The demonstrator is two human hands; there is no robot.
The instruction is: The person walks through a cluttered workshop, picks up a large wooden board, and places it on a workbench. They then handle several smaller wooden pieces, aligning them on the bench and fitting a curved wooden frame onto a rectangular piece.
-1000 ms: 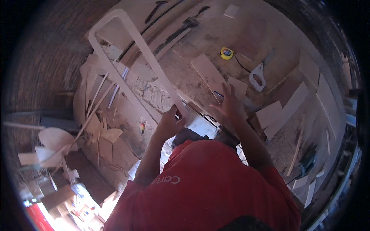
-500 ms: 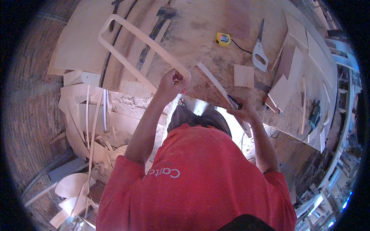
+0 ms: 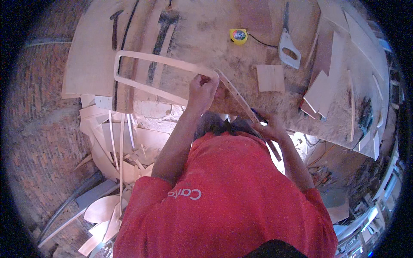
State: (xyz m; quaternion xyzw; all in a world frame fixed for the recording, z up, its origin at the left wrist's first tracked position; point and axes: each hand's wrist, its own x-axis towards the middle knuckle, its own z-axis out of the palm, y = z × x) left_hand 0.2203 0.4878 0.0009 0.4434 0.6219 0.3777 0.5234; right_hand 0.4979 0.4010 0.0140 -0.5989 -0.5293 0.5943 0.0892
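My left hand [image 3: 201, 93] is closed round the right end of a long pale wooden frame [image 3: 163, 62] with rounded corners. The frame reaches out to the left over the near part of the workbench [image 3: 206, 38]. In my right hand [image 3: 272, 127] is a long narrow wooden strip [image 3: 236, 93], slanting from the bench edge towards my body. Its far tip meets or nearly meets the frame's right corner beside my left hand; contact is hard to make out. Something small and dark shows at my right fingers, its kind unclear.
A yellow tape measure [image 3: 238, 36], a handsaw [image 3: 289, 50] and a square wood piece [image 3: 270, 78] lie on the bench. A hammer [image 3: 115, 29] rests at the far left. Thin board offcuts [image 3: 317, 92] cover the right side. Wood scraps [image 3: 103, 208] pile up on the lower left.
The frame has swung so its far left end is nearer to me and it lies flatter across the view. The strip's tip now sits against or close to the frame's corner. The view has shifted slightly.
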